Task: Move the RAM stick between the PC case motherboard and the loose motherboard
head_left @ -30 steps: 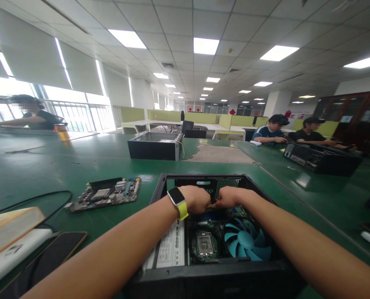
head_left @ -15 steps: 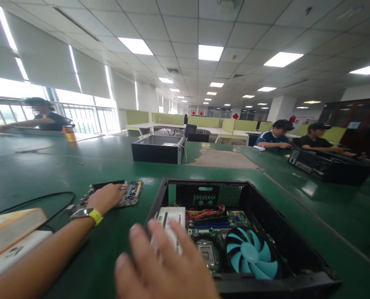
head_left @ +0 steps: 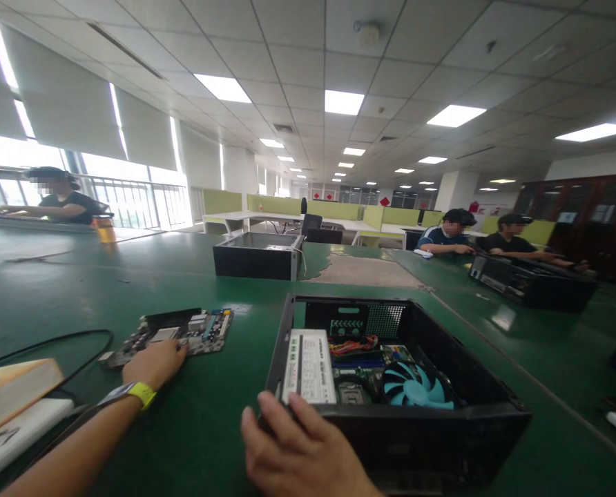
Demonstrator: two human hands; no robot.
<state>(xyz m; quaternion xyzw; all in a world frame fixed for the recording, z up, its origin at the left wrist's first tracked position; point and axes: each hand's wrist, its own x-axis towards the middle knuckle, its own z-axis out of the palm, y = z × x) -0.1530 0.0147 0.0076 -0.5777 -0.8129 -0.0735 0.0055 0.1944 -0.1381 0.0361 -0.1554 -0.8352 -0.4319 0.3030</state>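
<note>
My left hand (head_left: 155,362) is at the near edge of a motherboard (head_left: 212,342) lying flat on the table, fingers curled onto that edge. Part of the fingers is hidden by the back of the hand. A watch with a yellow strap (head_left: 143,395) is on that wrist. My right hand (head_left: 300,449) grips the near left corner of a black computer case (head_left: 416,435), with fingers bent over its rim. Inside the open case are a white-labelled power supply (head_left: 309,366), a cooling fan with turquoise blades (head_left: 416,386), coloured cables and a circuit board.
Left of my forearm lie a yellowish block and a white box (head_left: 23,428), with a black cable (head_left: 80,336) behind. Another case (head_left: 256,257) stands across the green table (head_left: 225,428). Co-workers sit far left and right, a dark case (head_left: 530,279) before the right pair.
My right hand has come down onto the case's near left corner, and the case sits further right and away. My left hand has drawn back from over the motherboard to its near edge.
</note>
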